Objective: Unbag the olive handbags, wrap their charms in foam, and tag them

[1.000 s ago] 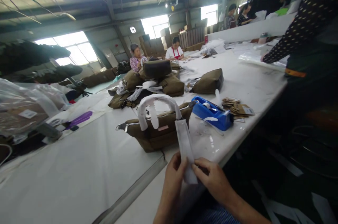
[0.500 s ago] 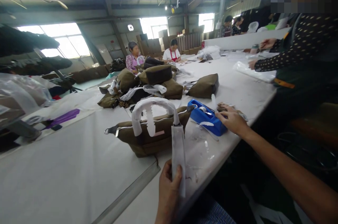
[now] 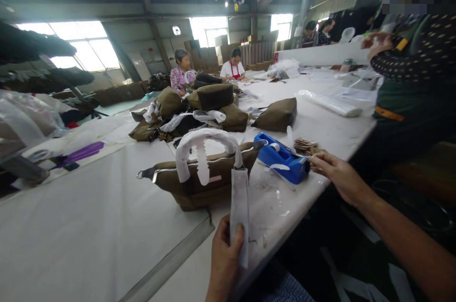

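Observation:
An olive handbag (image 3: pixel 199 183) with a zipped top stands on the table, its handle (image 3: pixel 210 136) wrapped in white. From the handle's near end hangs a flat strap end (image 3: pixel 239 197) in a white wrapper. My left hand (image 3: pixel 226 252) is closed on the lower part of this wrapped strap, thumb in front. Right of the bag sits a blue tape dispenser (image 3: pixel 285 162) with a small roll. Just past its right end, my right hand (image 3: pixel 335 171) pinches the end of a thin strip of tape (image 3: pixel 302 155) that stretches from the dispenser.
Behind the bag lies a heap of olive bags (image 3: pixel 210 98); another olive bag (image 3: pixel 276 114) lies to its right. Brown tags (image 3: pixel 305 145) are stacked beyond the dispenser. A clear plastic packet (image 3: pixel 333 104) lies near a co-worker in dotted sleeves (image 3: pixel 409 55). The table edge runs below my right arm.
My right hand has moved right, away from the dispenser, with the tape drawn out. My left hand keeps hold of the wrapped strap. The co-worker's hands have risen off the plastic packet.

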Demonstrator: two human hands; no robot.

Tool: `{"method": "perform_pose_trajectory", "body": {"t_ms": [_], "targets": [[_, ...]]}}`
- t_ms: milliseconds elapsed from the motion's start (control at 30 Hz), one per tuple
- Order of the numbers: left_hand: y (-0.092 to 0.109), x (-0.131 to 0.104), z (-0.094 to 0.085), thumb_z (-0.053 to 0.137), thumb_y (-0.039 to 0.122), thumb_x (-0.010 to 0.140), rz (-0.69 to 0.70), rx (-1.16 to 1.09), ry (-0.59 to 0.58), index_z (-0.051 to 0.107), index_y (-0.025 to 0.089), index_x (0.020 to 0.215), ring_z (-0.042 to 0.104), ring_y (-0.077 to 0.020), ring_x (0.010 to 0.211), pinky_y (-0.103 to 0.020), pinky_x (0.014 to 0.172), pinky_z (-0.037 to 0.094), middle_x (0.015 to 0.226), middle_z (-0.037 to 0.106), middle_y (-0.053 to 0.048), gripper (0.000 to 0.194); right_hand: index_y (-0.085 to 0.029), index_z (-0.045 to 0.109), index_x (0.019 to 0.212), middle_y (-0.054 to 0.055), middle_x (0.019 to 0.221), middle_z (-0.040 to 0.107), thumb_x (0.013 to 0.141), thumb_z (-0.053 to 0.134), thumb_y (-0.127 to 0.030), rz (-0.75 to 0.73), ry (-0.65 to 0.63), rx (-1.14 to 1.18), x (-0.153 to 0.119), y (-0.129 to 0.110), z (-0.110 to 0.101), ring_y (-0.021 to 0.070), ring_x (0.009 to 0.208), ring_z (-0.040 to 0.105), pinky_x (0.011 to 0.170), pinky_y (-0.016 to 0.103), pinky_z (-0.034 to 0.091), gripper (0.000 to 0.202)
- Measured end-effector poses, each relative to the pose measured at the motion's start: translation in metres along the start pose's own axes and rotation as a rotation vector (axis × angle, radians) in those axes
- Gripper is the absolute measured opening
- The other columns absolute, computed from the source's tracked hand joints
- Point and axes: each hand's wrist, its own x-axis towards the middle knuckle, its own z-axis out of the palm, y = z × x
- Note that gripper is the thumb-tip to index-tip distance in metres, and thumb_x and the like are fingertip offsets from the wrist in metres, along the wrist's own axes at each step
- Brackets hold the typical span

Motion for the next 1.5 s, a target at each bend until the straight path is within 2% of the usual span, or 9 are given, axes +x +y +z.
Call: {"method": "perform_pose_trajectory", "body": {"t_ms": [133, 300, 467, 700, 867, 1033, 1167, 1333, 1500], "targets": [[-0.004, 0.002, 0.000, 0.071, 0.048, 0.085, 0.018, -0.011, 0.012, 0.070, 0.016, 0.110, 0.068, -0.0300, 0.105, -0.036, 0.095, 0.051, 0.110, 0.076, -0.012, 0.041, -0.018, 0.069, 0.085, 0.002, 0.071, 0.066, 0.064, 0.080, -0.061, 0.068, 0.100, 0.040, -0.015, 0.031, 0.010, 0.0159, 0.061, 0.061, 0.061, 0.029, 0.056, 0.049], [-0.002, 0.002, 0.001, 0.072, 0.051, 0.084, 0.012, -0.012, 0.025, 0.070, 0.016, 0.111, 0.068, -0.0306, 0.107, -0.037, 0.097, 0.051, 0.112, 0.075, -0.013, 0.044, -0.022, 0.063, 0.082, 0.003, 0.073, 0.066, 0.068, 0.074, -0.060, 0.087, 0.234, 0.105, -0.016, 0.054, 0.040, 0.0152, 0.058, 0.057, 0.054, 0.028, 0.052, 0.043], [0.001, 0.001, 0.003, 0.072, 0.052, 0.083, 0.011, -0.035, 0.032, 0.069, 0.015, 0.111, 0.068, -0.0315, 0.107, -0.038, 0.096, 0.051, 0.112, 0.075, -0.013, 0.046, -0.025, 0.055, 0.077, 0.003, 0.069, 0.065, 0.070, 0.066, -0.060, 0.122, 0.287, 0.153, -0.010, 0.057, 0.054, 0.0173, 0.056, 0.058, 0.054, 0.032, 0.055, 0.037], [0.004, -0.003, 0.001, 0.070, 0.050, 0.085, 0.058, -0.032, 0.021, 0.069, 0.015, 0.111, 0.067, -0.0313, 0.108, -0.038, 0.095, 0.051, 0.111, 0.075, -0.013, 0.044, -0.022, 0.059, 0.073, 0.005, 0.066, 0.066, 0.070, 0.069, -0.053, 0.070, 0.300, -0.020, -0.032, 0.044, 0.044, 0.0208, 0.054, 0.060, 0.056, 0.035, 0.050, 0.033], [0.001, -0.003, 0.000, 0.071, 0.047, 0.086, 0.089, -0.056, 0.013, 0.070, 0.014, 0.113, 0.068, -0.0310, 0.108, -0.038, 0.097, 0.050, 0.112, 0.075, -0.014, 0.043, -0.022, 0.066, 0.089, 0.002, 0.076, 0.067, 0.082, 0.067, -0.056, -0.100, 0.121, -0.082, -0.088, 0.005, 0.053, 0.0194, 0.071, 0.062, 0.074, 0.033, 0.050, 0.035], [-0.004, -0.003, 0.002, 0.071, 0.044, 0.087, 0.104, -0.107, 0.002, 0.070, 0.015, 0.115, 0.069, -0.0298, 0.108, -0.037, 0.095, 0.051, 0.113, 0.076, -0.013, 0.040, -0.021, 0.066, 0.089, 0.001, 0.076, 0.065, 0.090, 0.065, -0.055, -0.147, -0.278, 0.008, -0.147, -0.039, 0.086, 0.0155, 0.066, 0.059, 0.065, 0.027, 0.051, 0.034], [0.002, -0.006, 0.003, 0.072, 0.038, 0.087, 0.150, -0.111, 0.014, 0.070, 0.014, 0.111, 0.069, -0.0283, 0.106, -0.036, 0.095, 0.051, 0.110, 0.076, -0.012, 0.034, -0.020, 0.066, 0.085, 0.000, 0.071, 0.065, 0.091, 0.064, -0.053, -0.092, -0.565, 0.062, -0.174, -0.053, 0.120, 0.0154, 0.063, 0.060, 0.061, 0.026, 0.050, 0.034], [0.011, -0.010, 0.001, 0.076, 0.036, 0.082, 0.164, -0.088, 0.050, 0.071, 0.015, 0.109, 0.071, -0.0283, 0.104, -0.037, 0.094, 0.052, 0.109, 0.077, -0.012, 0.035, -0.021, 0.066, 0.075, 0.001, 0.065, 0.067, 0.085, 0.063, -0.048, -0.061, -0.528, -0.108, -0.168, -0.043, 0.147, 0.0185, 0.061, 0.063, 0.060, 0.029, 0.049, 0.029], [0.011, -0.009, -0.002, 0.078, 0.034, 0.079, 0.155, -0.066, 0.057, 0.072, 0.014, 0.109, 0.071, -0.0295, 0.104, -0.039, 0.095, 0.053, 0.109, 0.077, -0.014, 0.037, -0.023, 0.064, 0.068, 0.002, 0.059, 0.069, 0.081, 0.064, -0.047, -0.085, -0.498, -0.279, -0.158, -0.044, 0.146, 0.0209, 0.055, 0.065, 0.059, 0.031, 0.048, 0.027]]}}
